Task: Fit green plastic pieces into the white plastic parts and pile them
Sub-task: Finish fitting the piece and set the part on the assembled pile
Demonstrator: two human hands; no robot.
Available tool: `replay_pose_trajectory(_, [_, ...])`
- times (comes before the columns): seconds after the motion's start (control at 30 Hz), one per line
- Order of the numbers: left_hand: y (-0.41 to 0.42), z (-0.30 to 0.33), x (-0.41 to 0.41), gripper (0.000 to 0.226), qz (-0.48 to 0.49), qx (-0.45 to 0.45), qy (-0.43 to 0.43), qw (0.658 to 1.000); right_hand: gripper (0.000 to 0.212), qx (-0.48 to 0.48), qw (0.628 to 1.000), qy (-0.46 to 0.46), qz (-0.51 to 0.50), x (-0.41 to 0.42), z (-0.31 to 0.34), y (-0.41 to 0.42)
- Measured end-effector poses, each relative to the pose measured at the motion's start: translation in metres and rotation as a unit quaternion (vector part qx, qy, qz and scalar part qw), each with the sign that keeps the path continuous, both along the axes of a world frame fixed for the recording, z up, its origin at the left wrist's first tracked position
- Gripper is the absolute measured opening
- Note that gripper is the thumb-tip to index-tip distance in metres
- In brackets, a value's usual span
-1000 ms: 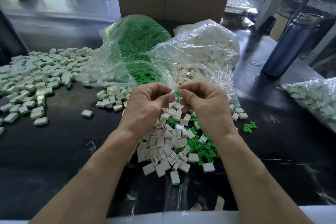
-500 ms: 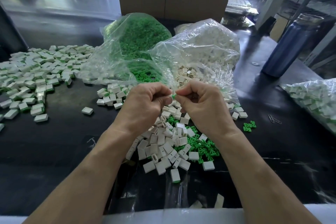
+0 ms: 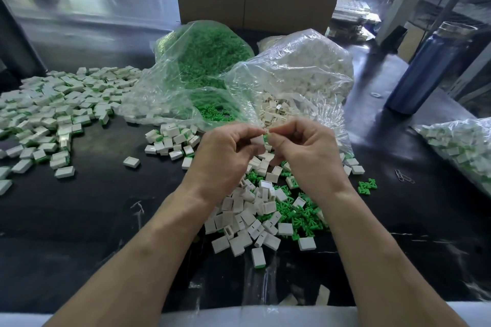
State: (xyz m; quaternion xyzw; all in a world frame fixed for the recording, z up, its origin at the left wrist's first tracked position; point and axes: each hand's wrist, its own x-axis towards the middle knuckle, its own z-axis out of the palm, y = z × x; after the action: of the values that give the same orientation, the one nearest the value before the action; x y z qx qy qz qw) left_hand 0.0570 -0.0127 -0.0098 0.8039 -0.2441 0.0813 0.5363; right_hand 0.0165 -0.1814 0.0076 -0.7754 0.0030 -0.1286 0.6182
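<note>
- Dark and glossy, the counter (image 3: 87, 210) in the head view carries everything for one repeated job, with a cardboard box (image 3: 255, 0) behind and a blue bottle (image 3: 425, 69) off to the right.
- Two clear bags lie open toward the person: the bag of green pieces (image 3: 204, 61) on the left and the bag of white parts (image 3: 300, 71) on the right, probably so that stock spills within easy reach.
- Loose white shells and green inserts form a mixed heap (image 3: 268, 210) directly under the wrists, which keeps each pick short.
- Finished units are spread in a pile (image 3: 50, 111) far to the left, apart from the raw stock.
- The left hand (image 3: 225, 151) curls around a white part (image 3: 258, 141), while the right hand (image 3: 305, 148) pinches a green piece (image 3: 265, 137) at its mouth; both are held up above the heap, apparently for pressing the two together.
- Compared with half a second earlier, the hands stay joined at the fingertips, but more of the white part shows between them and the green piece looks nearer to seated.
</note>
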Motion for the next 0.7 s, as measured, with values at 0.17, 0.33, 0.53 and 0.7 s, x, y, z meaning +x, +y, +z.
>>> replay_pose_trajectory(0.17, [-0.003, -0.001, -0.003, 0.028, 0.024, 0.024, -0.045, 0.998, 0.004, -0.005, 1.000, 0.007, 0.003, -0.001, 0.003, -0.001])
replay_pose_trajectory(0.33, [-0.008, 0.000, -0.004, 0.028, 0.056, 0.015, -0.077, 0.995, 0.006, 0.059, 0.995, -0.013, -0.075, -0.001, -0.003, 0.016])
replay_pose_trajectory(0.53, [-0.012, 0.002, -0.006, 0.018, 0.084, 0.024, -0.132, 0.987, 0.005, 0.086, 0.987, -0.054, -0.124, 0.000, -0.010, 0.033])
replay_pose_trajectory(0.7, [-0.011, 0.002, -0.008, 0.020, 0.087, 0.038, -0.119, 0.988, 0.005, 0.091, 0.990, -0.035, -0.099, -0.002, -0.012, 0.032])
